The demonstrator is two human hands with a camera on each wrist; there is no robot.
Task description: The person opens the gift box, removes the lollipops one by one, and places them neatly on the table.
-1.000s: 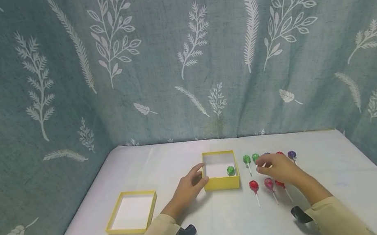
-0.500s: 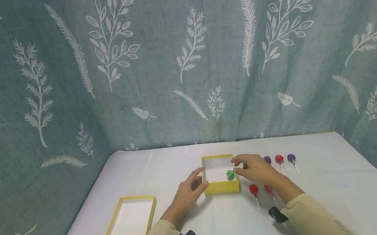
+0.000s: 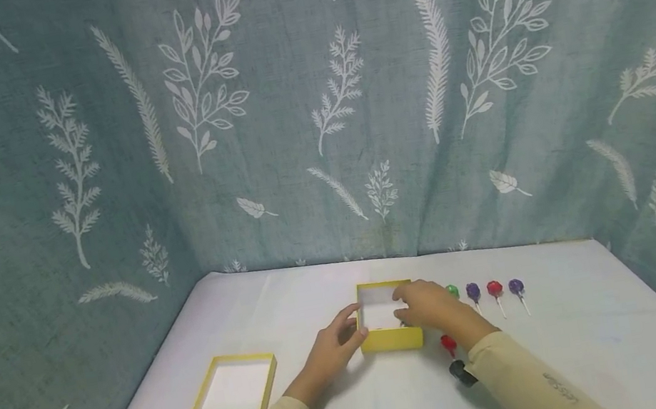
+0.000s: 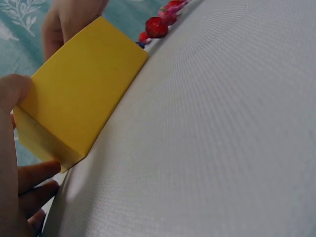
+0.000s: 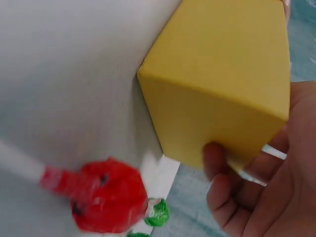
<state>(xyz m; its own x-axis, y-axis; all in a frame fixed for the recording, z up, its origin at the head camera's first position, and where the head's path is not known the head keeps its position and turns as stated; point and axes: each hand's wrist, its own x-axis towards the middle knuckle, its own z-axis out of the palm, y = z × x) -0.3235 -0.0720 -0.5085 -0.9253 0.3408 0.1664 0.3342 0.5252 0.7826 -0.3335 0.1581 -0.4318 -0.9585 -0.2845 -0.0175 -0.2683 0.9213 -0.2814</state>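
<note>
A yellow box (image 3: 392, 340) with a white inside stands open-topped on the white table. At its left side my left hand (image 3: 331, 354) holds it, thumb at the front corner and fingers along the side wall. My right hand (image 3: 433, 306) reaches over the right rim, with thumb and index finger inside the box. In the right wrist view, curled fingers (image 5: 220, 192) hang against the outer right wall. I cannot tell whether the right hand pinches anything. A red lollipop (image 3: 448, 345) lies just below the right wrist, and a green lollipop (image 3: 452, 291) beyond that hand.
A shallow yellow-edged lid (image 3: 232, 394) lies at the left, white inside upward. Purple (image 3: 473, 292) and red (image 3: 495, 289) lollipops lie in a back row on the right, with another purple lollipop (image 3: 516, 287) at its end. A leaf-patterned curtain (image 3: 290, 131) rises behind the table.
My right hand has moved left from above the lollipops to over the box, and now covers the green lollipop seen inside earlier. My left hand stays at the box's left side.
</note>
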